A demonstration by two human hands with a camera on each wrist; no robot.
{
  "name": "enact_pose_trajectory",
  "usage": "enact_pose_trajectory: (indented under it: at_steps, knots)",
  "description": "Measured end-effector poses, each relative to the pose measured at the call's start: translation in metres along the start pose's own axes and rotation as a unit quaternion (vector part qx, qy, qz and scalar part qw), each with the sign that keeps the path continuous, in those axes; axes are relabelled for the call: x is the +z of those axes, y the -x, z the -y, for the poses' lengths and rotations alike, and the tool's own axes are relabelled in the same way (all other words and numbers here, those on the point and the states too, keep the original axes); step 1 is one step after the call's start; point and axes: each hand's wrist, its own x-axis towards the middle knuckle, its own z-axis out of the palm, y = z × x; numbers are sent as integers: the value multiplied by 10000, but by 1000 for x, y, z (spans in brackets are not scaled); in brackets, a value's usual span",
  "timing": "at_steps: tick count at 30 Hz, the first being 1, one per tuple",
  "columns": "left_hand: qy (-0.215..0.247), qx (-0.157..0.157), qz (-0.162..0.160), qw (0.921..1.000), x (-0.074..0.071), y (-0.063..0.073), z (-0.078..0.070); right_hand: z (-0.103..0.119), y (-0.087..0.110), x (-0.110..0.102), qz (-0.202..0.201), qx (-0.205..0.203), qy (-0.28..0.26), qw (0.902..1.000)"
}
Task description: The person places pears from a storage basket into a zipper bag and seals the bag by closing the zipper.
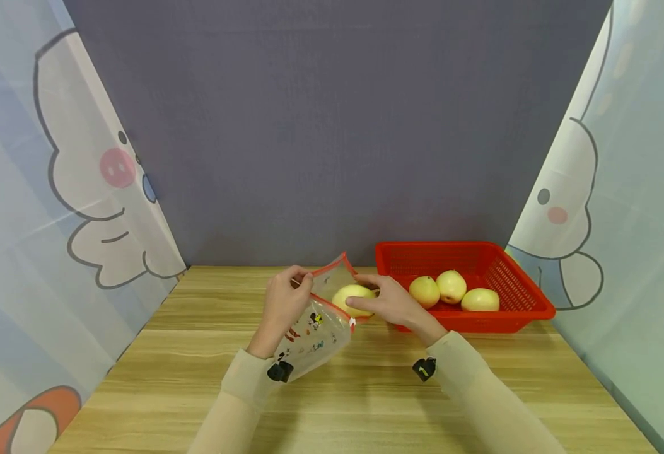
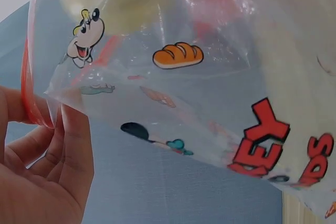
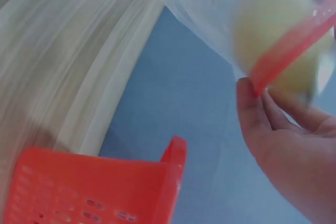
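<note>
A clear zip bag (image 1: 316, 340) with a red-edged mouth and cartoon prints stands open over the table. My left hand (image 1: 287, 306) pinches its red rim at the left, and the left wrist view shows those fingers (image 2: 73, 150) on the edge. A pale yellow pear (image 1: 350, 297) is at the bag's mouth, with my right hand (image 1: 388, 301) holding it, thumb across its near side. In the right wrist view the pear (image 3: 273, 24) is blurred behind the red strip, close to my fingertips (image 3: 249, 98); part of the grip is hidden.
A red plastic basket (image 1: 521, 323) stands on the right of the wooden table (image 1: 195, 384), close to my right hand. Several pears (image 1: 451, 287) lie in it. A dark grey panel (image 1: 332, 139) rises behind the table, and cartoon-printed curtains (image 1: 644, 189) hang at both sides.
</note>
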Motion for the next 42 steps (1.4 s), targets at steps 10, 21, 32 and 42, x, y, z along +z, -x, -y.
enact_pose_trajectory:
  at_steps: [10, 21, 32, 42]
  knots:
    - [87, 208, -110, 9997, -2, -1, -1, 3, -1, -6, -126, -255, 53, 9996]
    - [188, 226, -134, 9995, -2, -2, 0, 10, -2, -10, 27, -552, 242, 9982]
    - [131, 122, -143, 9997, -2, -2, 0, 14, -4, -22, 366, -575, 426, 9968]
    - [116, 114, -180, 9997, -2, -2, 3, 11, 0, -39, 439, -453, 877, 9941]
